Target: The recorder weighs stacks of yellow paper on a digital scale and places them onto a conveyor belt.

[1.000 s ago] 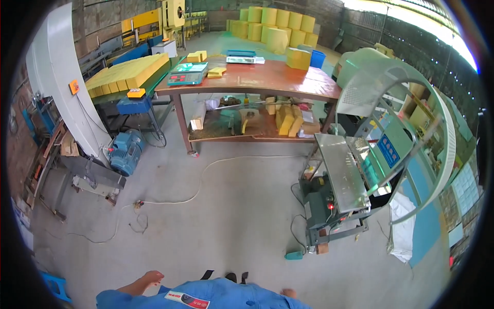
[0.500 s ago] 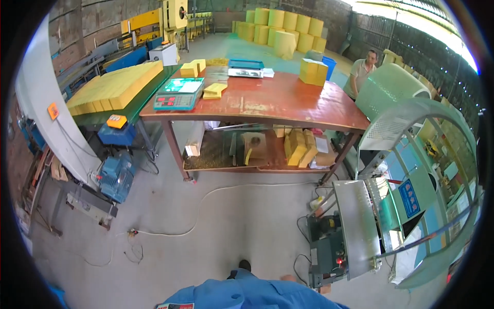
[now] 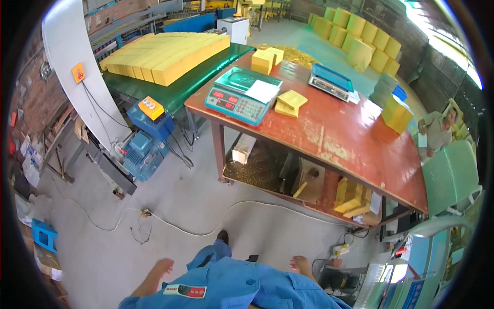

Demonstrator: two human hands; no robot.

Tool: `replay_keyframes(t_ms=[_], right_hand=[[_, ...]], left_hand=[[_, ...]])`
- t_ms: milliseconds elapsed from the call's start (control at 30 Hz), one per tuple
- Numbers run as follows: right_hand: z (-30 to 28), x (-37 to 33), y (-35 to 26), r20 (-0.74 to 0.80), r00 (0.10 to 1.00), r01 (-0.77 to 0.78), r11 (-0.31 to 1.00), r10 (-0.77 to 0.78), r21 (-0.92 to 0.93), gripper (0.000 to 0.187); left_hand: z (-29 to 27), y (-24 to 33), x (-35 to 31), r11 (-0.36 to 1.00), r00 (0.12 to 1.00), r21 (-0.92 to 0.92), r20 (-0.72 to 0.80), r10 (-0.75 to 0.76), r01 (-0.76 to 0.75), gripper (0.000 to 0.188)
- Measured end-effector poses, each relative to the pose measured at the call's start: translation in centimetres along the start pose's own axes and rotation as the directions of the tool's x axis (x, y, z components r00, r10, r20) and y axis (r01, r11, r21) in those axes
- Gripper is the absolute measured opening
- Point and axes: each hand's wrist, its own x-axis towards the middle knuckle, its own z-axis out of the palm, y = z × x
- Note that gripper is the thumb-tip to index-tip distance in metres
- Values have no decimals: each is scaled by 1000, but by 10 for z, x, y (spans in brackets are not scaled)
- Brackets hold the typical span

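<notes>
A: Where do the hands of this person hang?

B: Both are low, one at each side of the blue jacket (image 3: pixel 226 280). The left hand (image 3: pixel 165 266) is above the floor (image 3: pixel 198 198), and the right hand (image 3: pixel 299 264) is almost level with it.

A: And how is the grip of each?

B: At the right one, I see the fingers apart. At the left one, the fingers look a little bent, but I cannot tell if this grip is apart or together.

A: Which thing is the nearest in front of them?

B: The pale cable (image 3: pixel 252 201). It lies on the floor in a wide curve, between the person and the red worktop (image 3: pixel 355 149).

A: What does the worktop carry?

B: Near its left end is a scale (image 3: pixel 231 104), with a white paper (image 3: pixel 263 91) on it. Just to the right lie yellow pieces (image 3: pixel 290 103), one tilted upon the other. Farther back is a second scale (image 3: pixel 329 85), and toward the right end stands a yellow block (image 3: pixel 396 116).

A: And to the left?

B: Many yellow bars (image 3: pixel 164 59) lie in close rows on a green belt (image 3: pixel 218 64). Lower is a blue motor (image 3: pixel 141 154).

A: Is another person here?

B: Yes, a co-worker (image 3: pixel 437 129), beyond the right end of the worktop.
</notes>
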Motion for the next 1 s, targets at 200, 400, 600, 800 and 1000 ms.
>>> replay_keyframes(t_ms=[200,400,600,800,1000], right_hand=[[217,-35,-158,290,869,495,699,-400,-516,27],[254,-39,-292,447,746,612,773,-494,-166,27],[214,-40,-453,563,698,562,825,-442,-49,31],[249,-22,-541,816,497,662,737,-296,-136,29],[302,-13,-548,851,389,880,416,-353,-229,30]], left_hand=[[-34,276,131,966,953,191,-212,214,-175,33],[20,498,184,877,908,313,-89,409,-364,36],[75,575,190,688,820,502,80,567,-525,43],[-45,537,155,857,673,486,-578,461,-169,39],[-119,583,168,892,540,384,-711,450,-237,40]])
